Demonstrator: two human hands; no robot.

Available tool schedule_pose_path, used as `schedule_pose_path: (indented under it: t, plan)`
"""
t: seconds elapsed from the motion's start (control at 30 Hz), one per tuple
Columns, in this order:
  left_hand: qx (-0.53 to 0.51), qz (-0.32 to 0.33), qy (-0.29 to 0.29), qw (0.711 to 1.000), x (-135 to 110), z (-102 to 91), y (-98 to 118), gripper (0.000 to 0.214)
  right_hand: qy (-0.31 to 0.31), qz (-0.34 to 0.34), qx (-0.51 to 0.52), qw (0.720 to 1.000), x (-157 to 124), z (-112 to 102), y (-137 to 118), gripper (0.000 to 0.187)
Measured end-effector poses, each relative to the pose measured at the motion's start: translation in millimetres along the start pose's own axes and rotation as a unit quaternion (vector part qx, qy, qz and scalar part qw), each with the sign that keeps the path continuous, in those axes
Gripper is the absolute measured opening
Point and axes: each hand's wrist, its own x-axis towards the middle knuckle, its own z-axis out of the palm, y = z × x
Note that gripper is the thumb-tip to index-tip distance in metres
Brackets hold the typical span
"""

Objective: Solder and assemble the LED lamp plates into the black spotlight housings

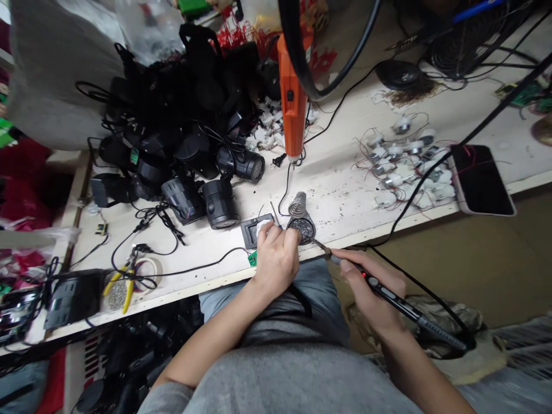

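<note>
My right hand (366, 287) is closed round a black soldering iron (388, 293) with a small red light, its tip pointing at the round tip cleaner (305, 229) by the coiled iron stand (297, 204). My left hand (276, 256) is closed at the bench's front edge, holding a small part with a green circuit board (252, 259) showing beside the fingers. It rests next to a dark rectangular tray (254, 229). The iron's black cable (431, 296) runs off to the right.
A heap of black lamp housings (185, 132) fills the back left. An orange glue gun (292, 103) stands mid-bench. Several small wired motors (405, 167) and a phone (480, 178) lie right. Yellow-handled pliers (123, 279) and a tape roll (149, 269) lie left.
</note>
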Motion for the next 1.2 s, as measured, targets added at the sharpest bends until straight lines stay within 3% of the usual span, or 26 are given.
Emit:
schedule_pose_path:
  t: [0.23, 0.4, 0.5, 0.7, 0.83, 1.07, 1.2]
  plan:
    - [-0.062, -0.023, 0.091, 0.994, -31.1, -22.6, -9.0, 0.018, 0.001, -0.049, 0.007, 0.999, -4.0, -5.4, -2.9, 0.021]
    - [-0.067, -0.025, 0.153, 0.986, -61.0, -30.9, -23.6, 0.021, -0.020, -0.153, 0.020, 0.988, -5.7, -0.6, -5.0, 0.037]
    - [-0.113, -0.041, 0.189, 0.975, -71.7, -31.0, -31.9, 0.021, -0.036, -0.209, 0.003, 0.977, -2.2, 11.6, -12.4, 0.042]
    - [-0.156, -0.095, 0.216, 0.959, -80.3, -32.9, -43.0, 0.016, -0.045, -0.264, -0.079, 0.960, 21.1, 61.2, -25.6, 0.027]
    - [-0.199, -0.148, 0.221, 0.943, -81.4, -34.3, -48.3, 0.008, -0.056, -0.313, -0.077, 0.945, 43.5, 91.4, -21.6, 0.036]
    - [-0.274, -0.238, 0.226, 0.904, -75.0, -38.0, -48.6, 0.004, -0.103, -0.325, -0.091, 0.936, 56.0, 107.5, -20.2, 0.044]
    - [-0.264, -0.261, 0.234, 0.899, -72.9, -32.9, -44.8, 0.005, -0.100, -0.323, -0.094, 0.937, 52.9, 109.9, -19.1, 0.044]
